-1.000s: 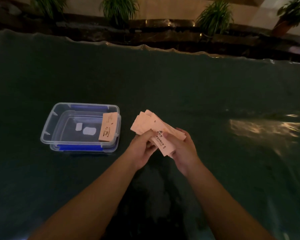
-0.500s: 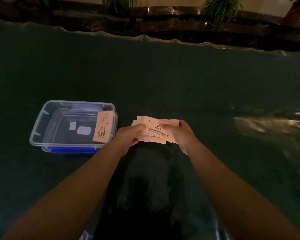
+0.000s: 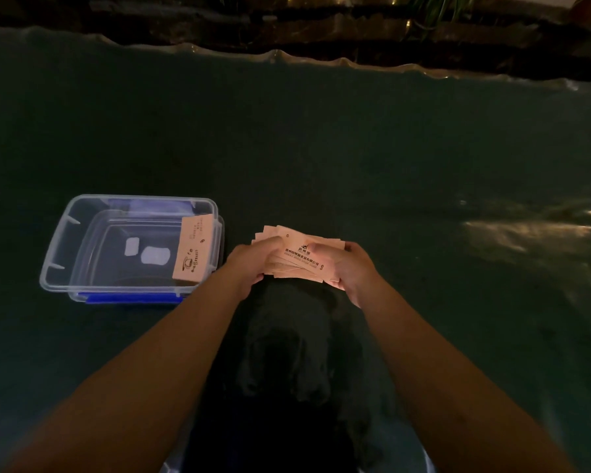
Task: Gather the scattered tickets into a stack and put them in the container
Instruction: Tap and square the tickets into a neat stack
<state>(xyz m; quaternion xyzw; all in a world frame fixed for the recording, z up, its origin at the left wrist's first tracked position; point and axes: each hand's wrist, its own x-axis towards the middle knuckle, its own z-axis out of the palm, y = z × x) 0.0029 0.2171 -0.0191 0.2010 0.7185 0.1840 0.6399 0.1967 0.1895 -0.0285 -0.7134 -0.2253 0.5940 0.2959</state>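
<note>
A loose, fanned stack of pale pink tickets (image 3: pixel 301 259) with black print is held flat above the dark table. My left hand (image 3: pixel 249 264) grips its left end and my right hand (image 3: pixel 350 266) grips its right end. To the left stands a clear plastic container (image 3: pixel 62 254) on a blue lid. One single ticket (image 3: pixel 193 252) leans inside against the container's right wall.
The table (image 3: pixel 389 158) is covered with dark green cloth, its wavy far edge near the top. A light glare lies on the cloth at the right (image 3: pixel 498 237). Dark ledges and plants stand beyond the far edge. My shadow falls on the cloth below my hands.
The ticket stack has turned from a tilted fan to lying level between both hands, and its cards are squared closer together. The view has tilted downward.
</note>
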